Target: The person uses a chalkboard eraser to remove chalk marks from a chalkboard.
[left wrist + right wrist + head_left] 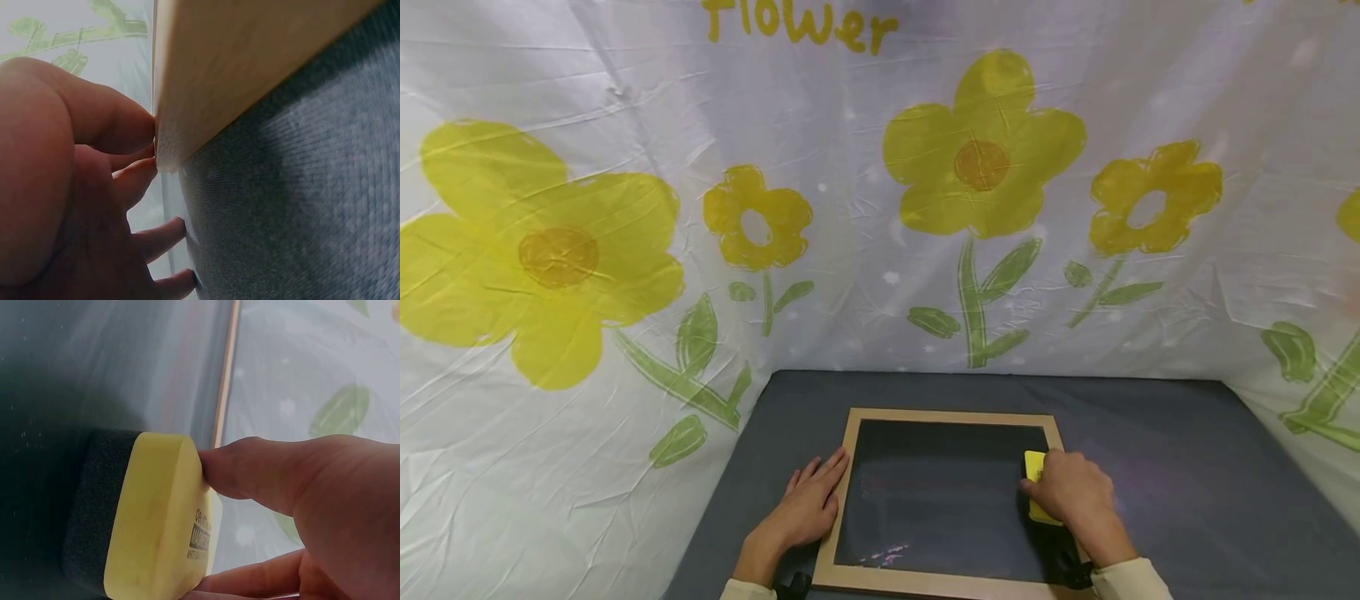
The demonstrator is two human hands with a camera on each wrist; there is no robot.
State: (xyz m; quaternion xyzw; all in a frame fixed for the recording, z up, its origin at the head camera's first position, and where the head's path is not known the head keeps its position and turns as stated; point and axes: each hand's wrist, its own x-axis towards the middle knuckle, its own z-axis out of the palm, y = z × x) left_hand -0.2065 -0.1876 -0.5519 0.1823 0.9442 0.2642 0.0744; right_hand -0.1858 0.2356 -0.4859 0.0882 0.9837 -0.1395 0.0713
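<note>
A small chalkboard with a pale wooden frame [848,467] lies flat on the dark grey table. My right hand [1071,492] grips a yellow eraser [1034,468] with a black felt underside [94,506] and holds it down on the board's right side. In the right wrist view the thumb presses the yellow eraser [162,519] from the side. My left hand [811,500] lies flat on the table at the frame's left edge, fingers straight. In the left wrist view its fingertips [140,128] touch the wooden frame [225,69]. Faint pink chalk marks [883,554] remain near the board's lower left.
The grey table cloth [1187,483] extends to the right of and behind the board. A white backdrop printed with yellow flowers [985,158] rises behind the table and on both sides.
</note>
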